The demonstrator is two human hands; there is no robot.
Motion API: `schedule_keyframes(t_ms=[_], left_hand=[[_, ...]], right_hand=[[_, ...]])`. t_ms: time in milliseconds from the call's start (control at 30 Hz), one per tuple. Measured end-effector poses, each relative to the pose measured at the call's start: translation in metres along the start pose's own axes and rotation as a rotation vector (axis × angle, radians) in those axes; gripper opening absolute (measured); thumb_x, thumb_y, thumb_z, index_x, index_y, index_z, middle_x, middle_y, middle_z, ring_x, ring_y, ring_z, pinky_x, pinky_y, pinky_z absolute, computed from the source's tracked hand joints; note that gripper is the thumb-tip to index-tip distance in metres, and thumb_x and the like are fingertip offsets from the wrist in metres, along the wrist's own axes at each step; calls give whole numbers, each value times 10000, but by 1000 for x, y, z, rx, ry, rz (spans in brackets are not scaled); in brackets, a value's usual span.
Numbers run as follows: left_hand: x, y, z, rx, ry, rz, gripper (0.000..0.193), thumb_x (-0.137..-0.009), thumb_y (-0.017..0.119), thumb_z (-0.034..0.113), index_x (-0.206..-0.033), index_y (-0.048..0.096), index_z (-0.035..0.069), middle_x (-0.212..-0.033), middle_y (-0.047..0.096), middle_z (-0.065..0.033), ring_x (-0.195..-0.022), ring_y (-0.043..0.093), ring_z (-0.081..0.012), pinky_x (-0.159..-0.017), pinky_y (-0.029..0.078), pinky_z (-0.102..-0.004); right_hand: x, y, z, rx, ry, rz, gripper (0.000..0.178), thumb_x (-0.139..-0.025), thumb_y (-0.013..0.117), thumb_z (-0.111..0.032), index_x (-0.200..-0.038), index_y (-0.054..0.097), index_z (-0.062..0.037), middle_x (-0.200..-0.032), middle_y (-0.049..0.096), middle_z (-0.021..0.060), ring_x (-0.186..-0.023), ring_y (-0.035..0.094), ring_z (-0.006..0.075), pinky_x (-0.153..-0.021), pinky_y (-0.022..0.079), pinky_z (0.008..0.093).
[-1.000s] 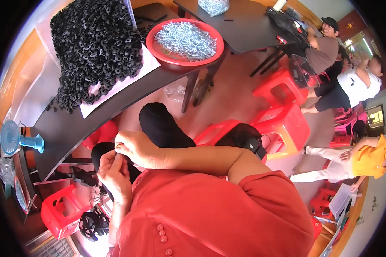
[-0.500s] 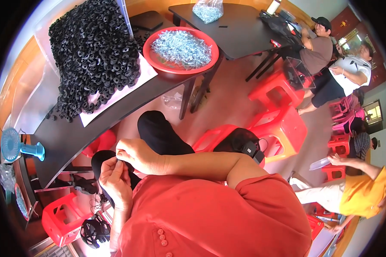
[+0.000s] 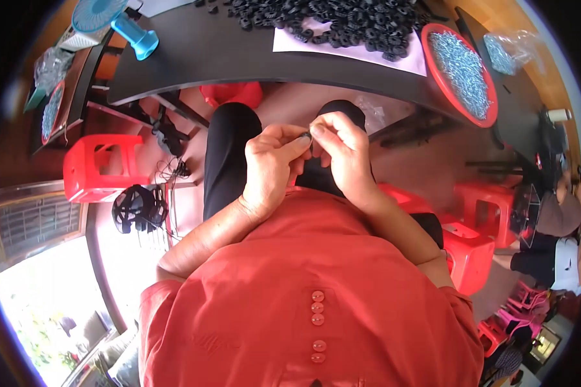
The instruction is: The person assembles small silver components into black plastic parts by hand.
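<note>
Over my lap, my left hand (image 3: 270, 161) and my right hand (image 3: 346, 149) meet fingertip to fingertip. Both are closed in a pinch on a small black part (image 3: 308, 135), mostly covered by the fingers. Its exact kind does not show. Beyond my knees, a large heap of small black ring-shaped plastic parts (image 3: 374, 26) lies partly on a pale sheet (image 3: 297, 42) on the dark table (image 3: 193, 48). A red basin (image 3: 425, 40) at the table's right holds many small silvery metal pieces (image 3: 461, 74).
A blue fan (image 3: 142, 42) stands on the table's left end. Red stools (image 3: 74, 169) are at both sides, with a black strapped object (image 3: 139, 208) and cables by the left one. A clear bag of silvery pieces (image 3: 499, 55) lies at the far right. Other people sit at right.
My view has swung left and down, so the heap and basin now appear farther right and higher. My hands stay pinched together and now appear near the middle of the picture.
</note>
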State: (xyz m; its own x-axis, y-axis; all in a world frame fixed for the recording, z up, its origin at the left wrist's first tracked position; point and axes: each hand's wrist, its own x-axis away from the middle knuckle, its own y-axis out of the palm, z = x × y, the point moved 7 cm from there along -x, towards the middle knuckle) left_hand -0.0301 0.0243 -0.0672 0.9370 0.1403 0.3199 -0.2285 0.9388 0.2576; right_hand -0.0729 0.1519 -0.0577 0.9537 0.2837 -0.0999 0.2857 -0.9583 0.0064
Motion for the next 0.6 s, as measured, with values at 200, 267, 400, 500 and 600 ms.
schedule_keyframes(t_ms=[200, 267, 400, 500, 600], left_hand=[[-1, -2, -6, 73, -50, -95, 156, -894, 606, 18, -1019, 589, -74, -773, 671, -115, -543, 583, -105, -374, 399, -197], [-2, 0, -8, 84, -65, -141, 154, -899, 594, 9, -1021, 570, -82, -782, 673, -133, -560, 616, -129, -366, 400, -207], [-1, 0, -8, 55, -96, -127, 119, -917, 581, 13, -1001, 572, -71, -757, 663, -129, -540, 586, -116, -411, 426, -208], [0, 0, -10, 67, -95, -131, 100, -911, 588, 9, -981, 577, -61, -738, 656, -118, -512, 574, -112, -393, 411, -212], [1, -1, -13, 37, -91, -132, 82, -912, 596, 18, -961, 585, -47, -729, 646, -104, -500, 553, -101, -386, 380, -207]], right_hand=[[2, 1, 4, -50, 77, -36, 102, -960, 568, -96, -906, 582, -10, -740, 602, 13, -616, 564, 54, -483, 404, 196], [2, 0, 8, -48, 66, -69, 108, -963, 568, -104, -913, 586, -10, -753, 614, 17, -623, 576, 57, -479, 403, 194], [4, -2, 2, 35, 18, -48, 96, -956, 581, -94, -915, 588, -7, -784, 619, 19, -631, 589, 60, -476, 410, 196], [4, -4, -7, 178, -33, -78, 72, -937, 596, -53, -909, 573, 9, -786, 621, 37, -647, 572, 84, -532, 433, 226], [5, -3, -14, 318, -115, -117, 61, -922, 601, -23, -906, 560, 19, -774, 615, 63, -656, 559, 113, -574, 448, 253]])
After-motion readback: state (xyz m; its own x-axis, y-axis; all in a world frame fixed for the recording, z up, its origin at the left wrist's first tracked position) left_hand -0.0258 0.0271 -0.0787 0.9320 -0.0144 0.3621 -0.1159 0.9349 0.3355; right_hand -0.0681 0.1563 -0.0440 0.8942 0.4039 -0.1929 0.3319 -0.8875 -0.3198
